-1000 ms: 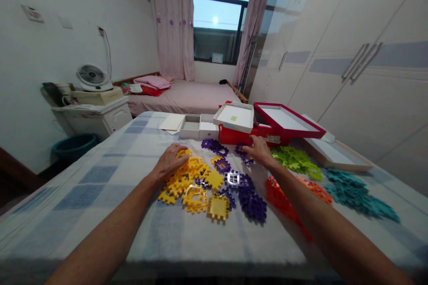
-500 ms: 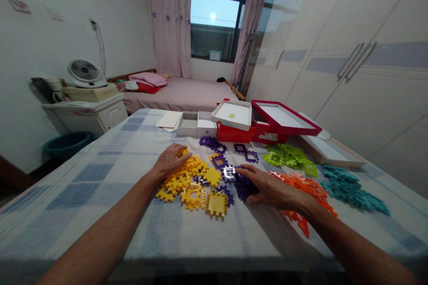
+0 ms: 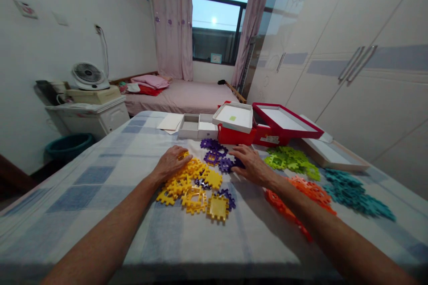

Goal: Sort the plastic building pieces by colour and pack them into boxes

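My left hand (image 3: 171,162) rests at the upper left side of a pile of yellow plastic building pieces (image 3: 182,182), notched square tiles, its fingers stretched out and touching them. My right hand (image 3: 252,164) reaches over dark purple pieces, fingers apart; part of these pieces is hidden beneath it. Just left of its fingertips lies a purple notched piece (image 3: 225,164). Farther back is a small purple group (image 3: 212,144). Other purple pieces (image 3: 227,198) lie among and beside the yellow ones. A see-through yellow square tile (image 3: 218,208) lies nearest to me.
Orange pieces (image 3: 310,193) lie beneath my right forearm. Lime green pieces (image 3: 290,160) and teal pieces (image 3: 357,193) are spread farther right. Along the back stand a divided white box (image 3: 190,127), a red box (image 3: 237,136) bearing a white lid (image 3: 234,116), and a red-rimmed lid (image 3: 287,120).
My right hand has moved away from me and slightly left, along with dark purple pieces under it. The left hand stays on the yellow pile. The view has shifted slightly.
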The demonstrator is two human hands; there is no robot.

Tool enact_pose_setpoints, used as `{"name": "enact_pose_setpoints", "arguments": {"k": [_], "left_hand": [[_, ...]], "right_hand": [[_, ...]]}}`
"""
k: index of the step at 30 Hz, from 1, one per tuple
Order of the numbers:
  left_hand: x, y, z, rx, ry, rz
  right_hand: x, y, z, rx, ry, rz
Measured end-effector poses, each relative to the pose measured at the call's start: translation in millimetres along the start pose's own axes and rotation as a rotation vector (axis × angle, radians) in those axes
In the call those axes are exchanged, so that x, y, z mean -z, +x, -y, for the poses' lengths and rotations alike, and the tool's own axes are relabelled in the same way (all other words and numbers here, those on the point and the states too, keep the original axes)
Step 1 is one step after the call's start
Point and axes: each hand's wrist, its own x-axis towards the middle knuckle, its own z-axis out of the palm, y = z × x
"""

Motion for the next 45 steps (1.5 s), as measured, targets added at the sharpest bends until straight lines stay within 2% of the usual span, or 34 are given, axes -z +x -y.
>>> {"name": "enact_pose_setpoints", "arguments": {"k": [2,5,11,17,21,24,28,33,37,39,42,45], "left_hand": [[-0.3,-0.2,0.6,-0.001,-0.01,-0.01],[-0.6,-1.1,0.4,0.0,-0.017,-0.027],[0.4,-1.5,-3.7,0.013,-0.006,-0.039],[0.5,-1.2,-3.4,-0.006,0.003,-0.029],[0.7,-1.3,-2.8,-0.013,-0.006,-0.035],[1.2,-1.4,-3.7,-0.015,-0.004,-0.032],[1.2,-1.5,-3.7,-0.018,0.005,-0.031],[-0.3,-1.1,-0.1,-0.024,0.006,-0.038],[0.6,-0.7,-0.1,-0.038,0.012,-0.034],[2.2,-0.8,-1.8,-0.048,0.03,-0.027],[5.2,-1.5,-5.0,-0.047,0.05,-0.025],[6.9,-2.5,-7.2,-0.02,0.051,-0.029]], "right_hand": [[-5.0,3.9,9.0,0.055,0.003,0.062],[-14.4,11.2,9.2,0.044,-0.033,0.117],[-19.1,25.7,-3.0,-0.148,-0.123,-0.004],[-20.8,48.7,29.9,0.046,0.012,0.019],[-33.2,62.3,47.9,-0.039,-0.015,0.074],[-41.7,65.7,52.2,-0.13,-0.005,0.063],[-38.9,65.3,44.6,-0.182,0.044,0.013],[-13.9,54.6,11.0,-0.304,-0.004,-0.04],[0.0,39.8,-4.8,-0.407,-0.1,-0.164],[-0.5,37.5,0.6,-0.303,-0.099,-0.172],[-9.3,43.1,18.7,-0.038,-0.021,-0.032],[-20.9,52.9,33.9,0.07,-0.035,0.079]]}}
